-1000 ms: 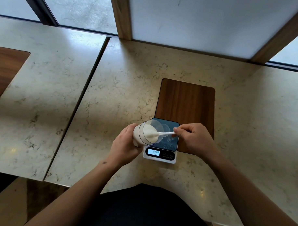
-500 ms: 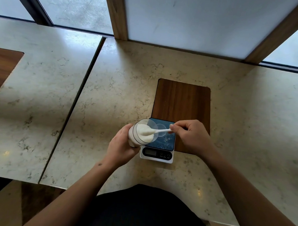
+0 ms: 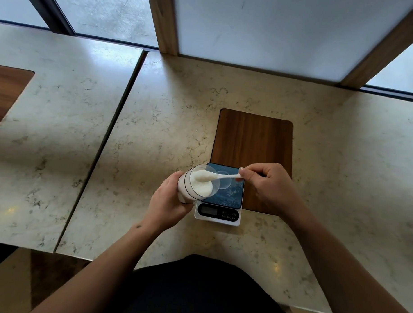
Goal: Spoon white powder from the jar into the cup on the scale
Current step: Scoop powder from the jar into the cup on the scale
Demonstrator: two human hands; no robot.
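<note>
At the jar mouth: the white spoon (image 3: 217,177) carries a heaped load of white powder (image 3: 201,184), its bowl risen to the rim where half a second ago it lay lower in the heap.
Meaning for the task: I judge the scoop is loaded and the carry to the cup comes next; nothing shows as tipped in yet.
Jar (image 3: 195,185): clear, round, tilted with its mouth toward the right, over the near-left corner of the scale, mostly full of fine, matte powder.
Cup (image 3: 224,185): small, clear, round-rimmed, standing on the scale plate just right of the jar mouth; contents too faint to tell.
Left hand (image 3: 169,199): wrapped around the jar body, gripping it at a tilt.
Right hand (image 3: 267,185): pinching the spoon's handle end between thumb and fingers.
Scale (image 3: 218,211): white plastic body, glossy blue patterned plate, display now dark where it was lit a second ago.
Wooden inset (image 3: 253,153): dark, grained, rounded corners, under the scale's far part.
Desk (image 3: 155,131): pale veined stone, smooth and faintly glossy.
</note>
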